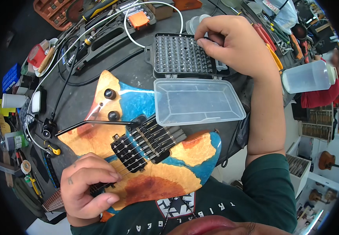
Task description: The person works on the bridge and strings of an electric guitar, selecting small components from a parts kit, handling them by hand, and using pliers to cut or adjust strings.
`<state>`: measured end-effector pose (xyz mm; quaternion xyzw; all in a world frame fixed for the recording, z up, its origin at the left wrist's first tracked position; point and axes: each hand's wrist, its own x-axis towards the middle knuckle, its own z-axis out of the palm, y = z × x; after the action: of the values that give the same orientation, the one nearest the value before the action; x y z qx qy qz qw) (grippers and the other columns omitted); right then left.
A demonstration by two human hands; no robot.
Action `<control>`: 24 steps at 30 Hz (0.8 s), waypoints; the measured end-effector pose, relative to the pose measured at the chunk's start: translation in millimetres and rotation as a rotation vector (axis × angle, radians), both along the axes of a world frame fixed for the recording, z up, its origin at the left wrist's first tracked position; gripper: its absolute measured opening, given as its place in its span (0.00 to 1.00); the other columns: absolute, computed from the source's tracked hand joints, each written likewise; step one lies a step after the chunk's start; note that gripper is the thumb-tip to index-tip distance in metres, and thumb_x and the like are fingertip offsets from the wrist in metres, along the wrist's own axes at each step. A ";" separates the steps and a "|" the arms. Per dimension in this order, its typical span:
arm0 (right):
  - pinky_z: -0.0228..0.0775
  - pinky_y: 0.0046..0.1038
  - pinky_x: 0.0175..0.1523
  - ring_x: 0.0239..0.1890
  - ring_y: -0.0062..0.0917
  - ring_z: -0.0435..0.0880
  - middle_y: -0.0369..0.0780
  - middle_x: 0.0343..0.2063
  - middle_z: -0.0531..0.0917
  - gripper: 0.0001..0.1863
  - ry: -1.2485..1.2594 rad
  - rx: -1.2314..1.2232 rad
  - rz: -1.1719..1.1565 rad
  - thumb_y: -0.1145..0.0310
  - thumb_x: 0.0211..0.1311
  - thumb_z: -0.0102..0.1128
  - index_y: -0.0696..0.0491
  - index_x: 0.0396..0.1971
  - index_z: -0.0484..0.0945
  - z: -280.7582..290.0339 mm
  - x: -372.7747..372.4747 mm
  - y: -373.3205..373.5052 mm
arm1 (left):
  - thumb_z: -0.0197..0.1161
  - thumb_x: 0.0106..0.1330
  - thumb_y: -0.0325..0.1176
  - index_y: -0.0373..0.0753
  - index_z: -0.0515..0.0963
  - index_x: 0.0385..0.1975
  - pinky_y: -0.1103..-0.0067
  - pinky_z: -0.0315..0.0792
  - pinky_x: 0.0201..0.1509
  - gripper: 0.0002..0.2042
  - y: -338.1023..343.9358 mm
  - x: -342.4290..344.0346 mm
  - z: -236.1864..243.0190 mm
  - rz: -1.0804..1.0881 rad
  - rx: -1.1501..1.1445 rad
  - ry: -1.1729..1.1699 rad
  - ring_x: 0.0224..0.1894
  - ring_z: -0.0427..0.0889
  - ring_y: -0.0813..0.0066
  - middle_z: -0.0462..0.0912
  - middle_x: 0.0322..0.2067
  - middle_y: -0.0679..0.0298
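Two hands, head view: left hand [89,186] over the strings near the neck end of the guitar [163,178] — fingers curled, thumb apart, a gap between. Right hand [234,45] in a narrow pinch at the far right corner of the bit case [189,75]; cannot tell whether a bit sits between thumb and forefinger.
Guitar: lies body-up at the bench [79,100] edge, against the wearer's front.
Bit picking, judged: best to draw each bit straight up, so neighbours stay seated; check its tip against the screw head before it goes near the hardware.
Finish care, judged: gloss would likely scratch — left hand steadying lightly, metal kept off the face.
Bits: short steel pegs in tight rows, dull grey.
Lid: clear plastic lid [198,100], thin, ribbed, folded open, overlapping the guitar's upper edge in view.
Body: amber burl, rust-brown patches, ragged seams of marbled blue resin; curved horns.
Hardware: black throughout — round knobs [110,93], slim bent tremolo arm [95,122], blocky bridge pickup [129,153].
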<state>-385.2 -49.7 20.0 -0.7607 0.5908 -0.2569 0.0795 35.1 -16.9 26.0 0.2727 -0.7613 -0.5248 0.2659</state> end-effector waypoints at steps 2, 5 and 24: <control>0.59 0.28 0.29 0.22 0.19 0.65 0.34 0.19 0.68 0.06 -0.003 -0.018 0.049 0.75 0.63 0.72 0.57 0.38 0.86 -1.7 0.7 -0.6 | 0.81 0.61 0.39 0.32 0.86 0.39 0.71 0.79 0.40 0.17 0.1 0.3 -0.7 -0.001 -0.014 -0.008 0.35 0.89 0.61 0.90 0.35 0.54; 0.60 0.28 0.29 0.22 0.19 0.65 0.34 0.19 0.68 0.05 0.008 -0.008 0.036 0.76 0.63 0.72 0.57 0.37 0.86 -0.5 0.8 0.8 | 0.81 0.61 0.40 0.32 0.86 0.39 0.71 0.79 0.40 0.17 0.2 0.4 -0.8 0.006 -0.021 -0.021 0.35 0.89 0.61 0.90 0.35 0.54; 0.65 0.32 0.29 0.22 0.25 0.71 0.38 0.19 0.74 0.07 0.009 0.026 0.134 0.73 0.59 0.73 0.58 0.35 0.86 -5.8 -5.9 2.8 | 0.80 0.60 0.40 0.33 0.86 0.39 0.70 0.78 0.41 0.17 0.8 -3.2 -1.3 0.002 -0.084 -0.067 0.36 0.89 0.60 0.90 0.35 0.55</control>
<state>-391.1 -46.9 14.2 -0.7987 0.5421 -0.2396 0.1038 31.9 -16.1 24.6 0.2795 -0.7909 -0.4825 0.2520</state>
